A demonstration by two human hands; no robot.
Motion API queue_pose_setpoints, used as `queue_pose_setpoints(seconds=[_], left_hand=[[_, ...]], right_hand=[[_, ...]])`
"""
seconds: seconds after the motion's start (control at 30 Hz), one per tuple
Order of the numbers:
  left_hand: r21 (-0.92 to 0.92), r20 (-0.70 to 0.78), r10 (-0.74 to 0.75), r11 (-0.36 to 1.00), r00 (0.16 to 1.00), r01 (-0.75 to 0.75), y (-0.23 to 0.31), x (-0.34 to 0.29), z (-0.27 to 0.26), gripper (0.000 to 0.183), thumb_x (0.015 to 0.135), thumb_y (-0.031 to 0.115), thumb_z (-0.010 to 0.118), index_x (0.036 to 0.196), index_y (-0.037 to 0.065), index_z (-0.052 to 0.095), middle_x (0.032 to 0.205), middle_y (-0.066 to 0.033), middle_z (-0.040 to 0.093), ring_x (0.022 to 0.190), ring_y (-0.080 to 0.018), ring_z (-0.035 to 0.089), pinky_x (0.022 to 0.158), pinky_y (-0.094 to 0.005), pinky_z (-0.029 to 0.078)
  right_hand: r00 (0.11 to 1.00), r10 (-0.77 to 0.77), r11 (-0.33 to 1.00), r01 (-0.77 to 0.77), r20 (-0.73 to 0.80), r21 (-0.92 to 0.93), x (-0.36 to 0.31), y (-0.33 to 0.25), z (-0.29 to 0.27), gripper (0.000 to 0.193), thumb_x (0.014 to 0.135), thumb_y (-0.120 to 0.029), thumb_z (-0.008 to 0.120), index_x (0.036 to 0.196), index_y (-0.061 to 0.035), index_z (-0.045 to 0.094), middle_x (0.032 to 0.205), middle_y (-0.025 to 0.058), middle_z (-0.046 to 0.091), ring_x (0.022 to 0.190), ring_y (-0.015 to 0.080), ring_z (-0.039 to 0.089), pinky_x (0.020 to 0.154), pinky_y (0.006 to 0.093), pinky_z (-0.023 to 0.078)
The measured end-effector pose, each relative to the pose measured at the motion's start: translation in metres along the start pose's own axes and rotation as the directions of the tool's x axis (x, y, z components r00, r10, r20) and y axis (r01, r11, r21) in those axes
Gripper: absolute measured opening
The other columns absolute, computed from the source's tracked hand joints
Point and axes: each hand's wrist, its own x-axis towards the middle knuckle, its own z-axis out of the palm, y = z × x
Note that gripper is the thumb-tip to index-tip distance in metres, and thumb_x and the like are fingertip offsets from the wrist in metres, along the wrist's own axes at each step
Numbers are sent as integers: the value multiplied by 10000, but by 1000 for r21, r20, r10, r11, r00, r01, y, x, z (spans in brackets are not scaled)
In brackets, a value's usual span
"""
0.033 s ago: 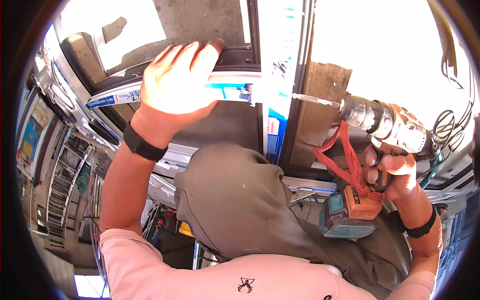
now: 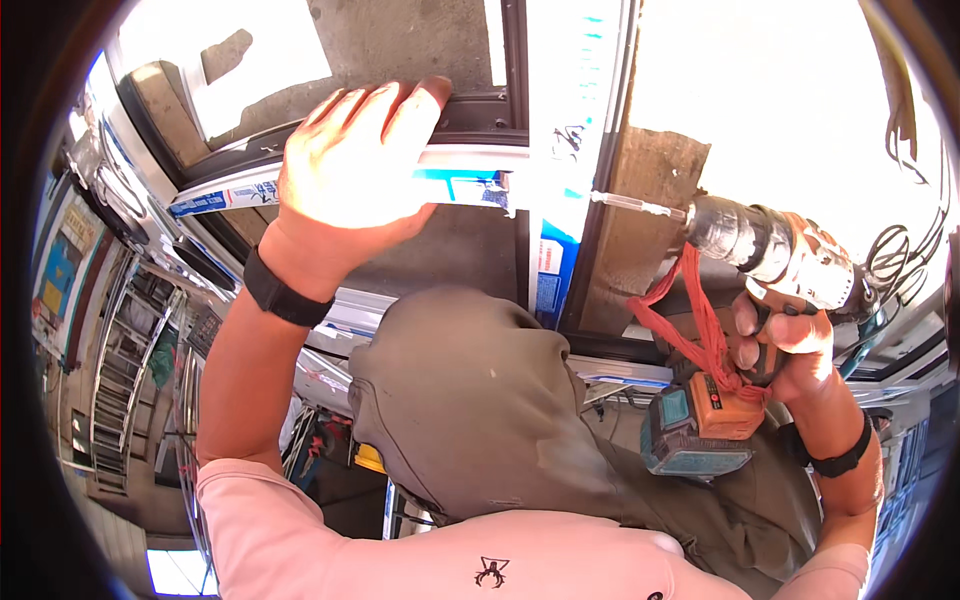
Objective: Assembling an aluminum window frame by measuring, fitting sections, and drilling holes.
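Note:
My left hand (image 2: 350, 180) lies across the crossbar (image 2: 465, 188) of a window frame, fingers over its far side and thumb on the near side, gripping it. Blue and white protective film covers parts of this bar. In my right hand (image 2: 785, 335) is a cordless drill (image 2: 775, 245), held by its handle with the fingers wrapped round. A red cloth strip (image 2: 700, 330) is tied to it above the battery. Its long, pale bit (image 2: 638, 204) points left at the upright bar (image 2: 555, 110) of the frame; glare hides whether the tip touches.
My bent knee (image 2: 460, 370) is close below the crossbar. Black cables (image 2: 890, 255) hang at the far right. A ladder-like metal rack (image 2: 115, 390) stands at the left, and a wooden board (image 2: 650, 190) lies beyond the frame. Bright sunlight washes out the upper right.
The view has shifted very slightly, with the frame a little further right. Both hands keep their grips, and the drill still points at the upright bar.

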Motion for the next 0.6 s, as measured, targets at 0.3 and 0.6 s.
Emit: queue_pose_setpoints(seconds=[0.3,0.6], left_hand=[[44,-10,42,998,999,-41,-1,-2,2,524,709,267,732,1147,-4,637,924,-149,639,800,-312,638,760,-376,539],[-25,25,-7,1000,1000,7,0,-3,1,533,676,213,712,1151,-9,616,903,-131,620,758,-289,614,716,-365,523]], right_hand=[[998,42,996,-38,-50,75,-7,0,-5,508,686,-178,737,1129,-16,550,783,64,573,572,164,580,531,294,534],[991,-124,970,130,41,-207,-4,-6,-14,507,714,-227,763,1139,-17,584,854,81,597,610,164,607,568,290,528]])
